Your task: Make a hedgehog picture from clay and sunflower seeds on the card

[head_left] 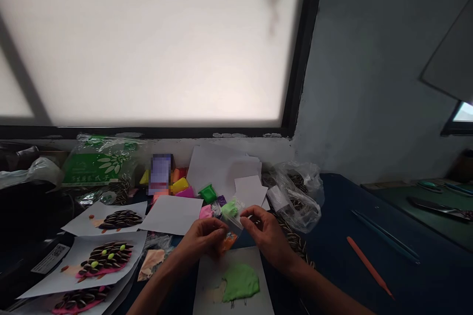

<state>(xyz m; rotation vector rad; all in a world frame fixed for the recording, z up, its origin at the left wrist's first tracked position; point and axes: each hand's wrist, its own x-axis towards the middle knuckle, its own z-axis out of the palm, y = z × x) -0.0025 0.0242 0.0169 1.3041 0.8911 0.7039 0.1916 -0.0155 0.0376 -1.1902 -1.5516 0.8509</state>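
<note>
Between my hands is a small clear plastic bag [235, 226] with orange clay [229, 241] in its lower part. My left hand [207, 234] is closed on the bag's left side. Thumb and forefinger of my right hand [264, 229] pinch together at its upper right edge. Just below lies a white sheet [207, 270] bearing a flattened green clay shape [242, 282], a pale beige patch at its left and short drawn legs under it. Light green clay [229, 207] in clear wrapping sits right behind the bag.
At left lie sheets with sunflower-seed hedgehogs [105, 261] and beige clay [151, 263]. Behind are a green seed bag [99, 165], coloured clay packs [181, 185] and blank paper [218, 170]. Rightward are a bag of seeds [299, 197], loose seeds, an orange tool [369, 266] and a blue pen-like stick [386, 237].
</note>
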